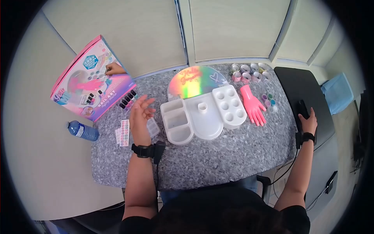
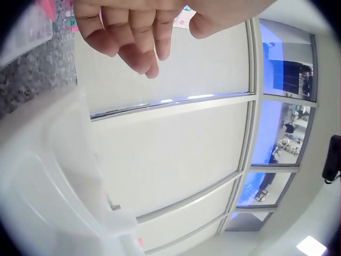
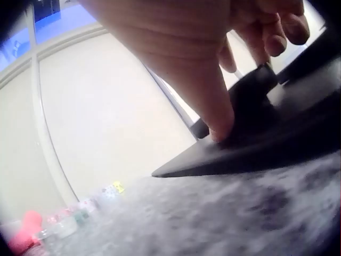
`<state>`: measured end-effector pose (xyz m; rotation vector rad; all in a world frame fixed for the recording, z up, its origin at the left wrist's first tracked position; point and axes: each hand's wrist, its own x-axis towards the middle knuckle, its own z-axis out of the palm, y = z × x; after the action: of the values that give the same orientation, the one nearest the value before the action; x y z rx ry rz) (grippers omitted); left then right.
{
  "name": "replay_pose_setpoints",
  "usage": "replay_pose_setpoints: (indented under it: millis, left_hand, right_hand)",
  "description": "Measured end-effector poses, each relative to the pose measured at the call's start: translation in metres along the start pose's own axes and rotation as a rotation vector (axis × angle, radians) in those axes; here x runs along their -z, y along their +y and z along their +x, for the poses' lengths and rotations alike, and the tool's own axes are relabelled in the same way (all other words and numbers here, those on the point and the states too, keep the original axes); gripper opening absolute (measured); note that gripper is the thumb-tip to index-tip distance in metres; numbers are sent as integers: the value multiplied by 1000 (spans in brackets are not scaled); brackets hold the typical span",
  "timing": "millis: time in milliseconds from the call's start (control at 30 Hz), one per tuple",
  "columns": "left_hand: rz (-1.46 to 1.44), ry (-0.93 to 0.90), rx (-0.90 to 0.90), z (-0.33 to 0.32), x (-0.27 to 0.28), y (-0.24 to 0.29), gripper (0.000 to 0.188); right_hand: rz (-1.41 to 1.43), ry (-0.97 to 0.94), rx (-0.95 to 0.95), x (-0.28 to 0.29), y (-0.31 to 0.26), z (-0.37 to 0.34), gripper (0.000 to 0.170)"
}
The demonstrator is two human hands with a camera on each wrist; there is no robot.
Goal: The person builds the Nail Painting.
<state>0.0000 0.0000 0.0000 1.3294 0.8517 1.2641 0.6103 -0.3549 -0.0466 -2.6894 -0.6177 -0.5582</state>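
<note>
My left hand [image 1: 140, 113] is raised at the left of the white tray, palm up, with fingers loosely bent and nothing between them; in its wrist view the fingers [image 2: 139, 53] hang free. My right hand [image 1: 309, 123] is at the dark surface on the right, its thumb and fingers around a small black elongated object [image 1: 302, 109]. In the right wrist view the thumb [image 3: 219, 128] presses down beside that black object [image 3: 254, 88]. The white organiser tray [image 1: 204, 126] with compartments and round wells stands mid-table, a shiny rainbow backboard [image 1: 196, 82] behind it.
A pink model hand [image 1: 253, 105] lies right of the tray, near small colored pots [image 1: 269, 100] and several clear jars [image 1: 245, 69]. On the left are a nail art box [image 1: 91, 84], dark-capped polish bottles [image 1: 127, 100], a sticker sheet [image 1: 124, 132] and a water bottle [image 1: 83, 130].
</note>
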Motion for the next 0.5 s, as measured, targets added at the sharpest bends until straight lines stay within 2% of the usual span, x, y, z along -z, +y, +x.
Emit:
replay_pose_setpoints:
  millis: [33, 100, 133, 267, 300, 400, 467, 500]
  left_hand:
    - [-2, 7, -3, 1, 0, -1, 59]
    - [42, 10, 7, 1, 0, -4, 59]
    - [46, 19, 10, 1, 1, -5, 59]
    - [14, 8, 28, 9, 3, -16, 56]
    - [1, 8, 45, 9, 6, -21, 55]
    - [-24, 42, 77, 9, 6, -24, 53]
    - [-31, 33, 88, 11, 8, -29, 52]
    - [-31, 33, 85, 12, 8, -29, 52]
  right_hand:
    - [3, 3, 7, 6, -13, 0, 79]
    - [205, 160, 123, 34, -65, -11, 66]
    - [209, 153, 130, 47, -91, -16, 66]
    - [1303, -229, 124, 59, -190, -37, 42]
    - [1330, -396, 6, 85, -218, -51, 37]
    - [1699, -670, -169, 84, -275, -71, 30]
    - [1789, -733, -273, 72, -302, -80, 21]
    - [1823, -762, -247, 64, -310, -84, 16]
